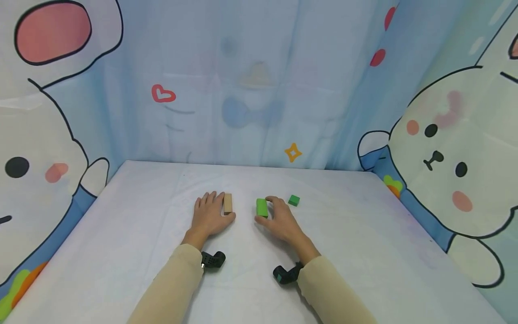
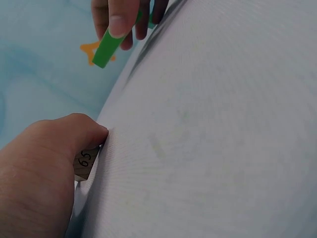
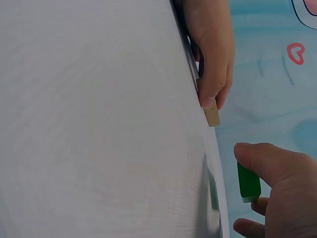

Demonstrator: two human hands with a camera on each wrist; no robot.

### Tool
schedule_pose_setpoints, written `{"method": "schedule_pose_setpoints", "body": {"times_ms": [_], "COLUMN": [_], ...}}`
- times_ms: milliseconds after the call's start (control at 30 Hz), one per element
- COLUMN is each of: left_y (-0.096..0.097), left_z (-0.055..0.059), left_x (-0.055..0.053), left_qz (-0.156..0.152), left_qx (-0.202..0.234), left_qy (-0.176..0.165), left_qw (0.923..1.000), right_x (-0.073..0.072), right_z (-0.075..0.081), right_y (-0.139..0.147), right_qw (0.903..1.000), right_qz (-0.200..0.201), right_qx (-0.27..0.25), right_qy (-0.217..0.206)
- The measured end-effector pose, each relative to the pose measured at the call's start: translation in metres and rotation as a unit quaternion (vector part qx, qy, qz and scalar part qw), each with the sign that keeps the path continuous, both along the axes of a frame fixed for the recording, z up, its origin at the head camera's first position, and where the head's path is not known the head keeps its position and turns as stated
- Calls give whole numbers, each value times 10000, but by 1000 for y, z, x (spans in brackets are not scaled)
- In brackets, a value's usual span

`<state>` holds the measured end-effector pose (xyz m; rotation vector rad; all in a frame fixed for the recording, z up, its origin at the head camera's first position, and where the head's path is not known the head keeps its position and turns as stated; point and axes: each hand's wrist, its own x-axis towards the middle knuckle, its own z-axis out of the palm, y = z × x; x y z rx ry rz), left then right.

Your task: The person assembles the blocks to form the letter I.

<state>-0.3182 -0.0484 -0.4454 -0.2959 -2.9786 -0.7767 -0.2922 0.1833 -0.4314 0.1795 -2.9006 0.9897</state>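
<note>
My left hand is low over the white table, its thumb and index finger at the ends of a tan wooden block. Dark marks like "65" show on this block in the left wrist view; my thumb hides part of it. A bright green block is pinched by my right hand, thumb at the near end and index finger at the far end. It is raised over the cloth in the right wrist view. Another green block lies just beyond the right hand's fingers.
White cloth covers the table, which ends at a pale blue curtain with cartoon figures at both sides. Black devices sit at the left wrist and the right wrist.
</note>
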Motion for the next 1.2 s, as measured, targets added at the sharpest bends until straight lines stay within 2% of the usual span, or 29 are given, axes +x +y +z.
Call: {"method": "schedule_pose_setpoints", "body": {"times_ms": [700,1200], "left_y": [-1,0], "left_z": [2,-1], "left_x": [5,3], "left_qz": [-30,-45], "left_qx": [85,48], "left_qy": [27,109], "left_qw": [10000,9999], "right_x": [17,26], "right_z": [0,0], "right_y": [0,1], "right_qw": [9998,9996], "right_qz": [114,102], "right_qx": [13,-41], "right_qy": [171,262]}}
